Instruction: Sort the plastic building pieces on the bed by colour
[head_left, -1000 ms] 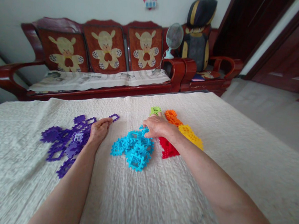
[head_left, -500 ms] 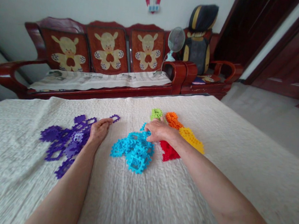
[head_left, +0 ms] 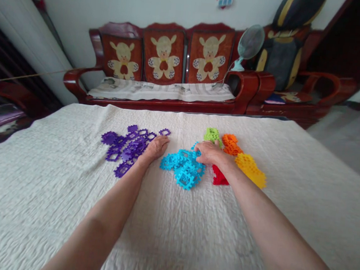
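Note:
On the left, my left hand (head_left: pixel 157 146) rests on the cloth at the right side of a heap of purple toothed plastic building pieces (head_left: pixel 128 147). Its fingers are loosely stretched out. Just past the fingertips lies one purple ring-shaped piece (head_left: pixel 164 132); no grip on it shows. My right hand (head_left: pixel 210 152) reaches over the far right edge of a heap of light blue pieces (head_left: pixel 186 169), its fingers apart. The thumb and forefinger are at a blue piece (head_left: pixel 194 146), seemingly touching it. Red pieces (head_left: pixel 219 176) are partly hidden under the right wrist.
Green pieces (head_left: pixel 212 134), orange pieces (head_left: pixel 231 144) and yellow pieces (head_left: pixel 250 170) lie around the right hand. A cream quilted cloth (head_left: pixel 165 234) covers the table. Behind stand a wooden sofa (head_left: pixel 160 104), a small fan (head_left: pixel 250 42) and an armchair with a massage cushion (head_left: pixel 281 55).
The view has swung left, so everything sits further right. My left hand has let go of the purple ring-shaped piece and lowered to the cloth. My right hand stays by the blue heap.

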